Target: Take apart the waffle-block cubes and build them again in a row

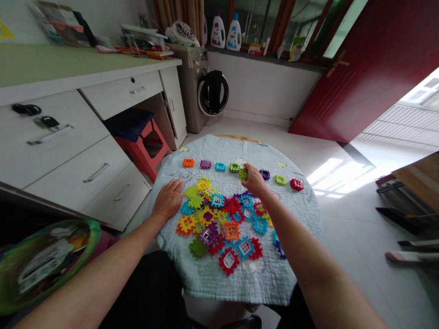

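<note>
A pale blue cloth (pixel 219 278) covers a small round table in front of me. A heap of coloured plastic interlocking tiles (pixel 222 219) lies in its middle. Beyond the heap runs a row of single tiles: orange (pixel 188 162), purple (pixel 206 164), blue (pixel 220 166), green (pixel 234 167), purple (pixel 264 174), green (pixel 280 180) and red (pixel 297 184). My right hand (pixel 254 179) is over that row, fingers pinched on a green tile (pixel 243 173). My left hand (pixel 169 198) lies flat and open on the cloth, touching the heap's left edge.
A white desk with drawers (pixel 68 151) stands to the left, a red stool (pixel 144 146) under it. A washing machine (pixel 206 91) is behind the table. A round green-rimmed container (pixel 44 260) is at lower left. A red door (pixel 363 73) and wooden boards (pixel 411 192) are on the right.
</note>
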Action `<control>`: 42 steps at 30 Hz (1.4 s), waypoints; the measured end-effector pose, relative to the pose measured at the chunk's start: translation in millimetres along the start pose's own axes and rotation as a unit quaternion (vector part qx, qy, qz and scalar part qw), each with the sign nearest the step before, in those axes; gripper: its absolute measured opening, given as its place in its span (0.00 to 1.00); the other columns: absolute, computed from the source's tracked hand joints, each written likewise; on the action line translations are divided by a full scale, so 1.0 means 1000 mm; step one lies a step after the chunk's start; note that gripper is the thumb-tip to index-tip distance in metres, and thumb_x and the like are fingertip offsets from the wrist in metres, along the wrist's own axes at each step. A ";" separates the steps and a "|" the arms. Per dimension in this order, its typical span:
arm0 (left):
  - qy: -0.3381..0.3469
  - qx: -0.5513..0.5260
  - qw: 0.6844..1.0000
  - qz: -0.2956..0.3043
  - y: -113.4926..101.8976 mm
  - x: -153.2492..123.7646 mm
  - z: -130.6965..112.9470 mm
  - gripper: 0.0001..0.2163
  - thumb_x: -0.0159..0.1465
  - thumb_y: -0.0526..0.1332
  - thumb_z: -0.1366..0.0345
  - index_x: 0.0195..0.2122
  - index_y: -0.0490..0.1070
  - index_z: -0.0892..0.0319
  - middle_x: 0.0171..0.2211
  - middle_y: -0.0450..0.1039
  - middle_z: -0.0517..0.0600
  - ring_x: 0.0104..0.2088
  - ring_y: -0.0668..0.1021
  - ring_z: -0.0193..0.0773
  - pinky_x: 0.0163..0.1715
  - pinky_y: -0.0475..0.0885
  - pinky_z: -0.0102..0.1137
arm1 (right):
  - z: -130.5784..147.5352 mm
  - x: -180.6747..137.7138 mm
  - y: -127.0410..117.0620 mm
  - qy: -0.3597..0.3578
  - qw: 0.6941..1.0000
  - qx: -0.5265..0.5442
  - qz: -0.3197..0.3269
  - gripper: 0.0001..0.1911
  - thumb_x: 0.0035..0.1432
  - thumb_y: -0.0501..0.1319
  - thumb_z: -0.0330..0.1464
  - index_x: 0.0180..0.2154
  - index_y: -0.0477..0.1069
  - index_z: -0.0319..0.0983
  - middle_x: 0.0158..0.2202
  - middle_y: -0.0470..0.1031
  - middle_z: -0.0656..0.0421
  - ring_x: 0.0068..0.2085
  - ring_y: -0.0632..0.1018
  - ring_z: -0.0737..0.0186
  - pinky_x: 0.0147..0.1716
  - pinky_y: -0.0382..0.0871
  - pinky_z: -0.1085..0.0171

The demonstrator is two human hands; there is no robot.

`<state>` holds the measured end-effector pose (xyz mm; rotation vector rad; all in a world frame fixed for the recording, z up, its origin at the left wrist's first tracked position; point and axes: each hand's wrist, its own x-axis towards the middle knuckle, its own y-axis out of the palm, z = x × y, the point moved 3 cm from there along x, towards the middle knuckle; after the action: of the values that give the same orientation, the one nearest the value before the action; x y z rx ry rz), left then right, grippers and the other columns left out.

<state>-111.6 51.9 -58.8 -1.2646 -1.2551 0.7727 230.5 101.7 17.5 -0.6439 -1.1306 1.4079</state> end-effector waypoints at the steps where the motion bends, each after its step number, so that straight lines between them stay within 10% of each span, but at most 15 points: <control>1: 0.017 0.003 1.000 -0.007 0.002 0.000 0.001 0.22 0.64 0.48 0.66 0.58 0.66 0.62 0.61 0.63 0.58 0.64 0.62 0.49 0.62 0.57 0.46 | 0.001 0.014 0.005 -0.002 1.000 -0.011 0.013 0.32 0.46 0.59 0.26 0.56 0.60 0.32 0.50 0.71 0.46 0.51 0.71 0.52 0.53 0.63 0.57; 15: 0.042 0.029 0.999 0.013 0.013 0.001 0.006 0.22 0.65 0.46 0.68 0.58 0.66 0.65 0.60 0.65 0.58 0.61 0.66 0.45 0.63 0.58 0.41 | -0.006 0.097 0.040 0.005 0.983 -0.106 0.152 0.34 0.48 0.63 0.27 0.57 0.59 0.37 0.54 0.70 0.48 0.53 0.72 0.53 0.49 0.65 0.62; 42: 0.036 0.018 0.999 0.006 0.015 0.001 0.006 0.21 0.65 0.47 0.67 0.57 0.67 0.64 0.60 0.65 0.58 0.62 0.65 0.45 0.63 0.58 0.41 | -0.008 0.099 0.048 -0.008 0.976 -0.134 0.173 0.35 0.49 0.64 0.29 0.59 0.58 0.36 0.55 0.69 0.48 0.54 0.71 0.52 0.50 0.64 0.62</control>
<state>-114.4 57.7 -73.7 -1.2603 -1.1723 0.7491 198.7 204.6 -6.4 -1.0643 -1.2782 1.5646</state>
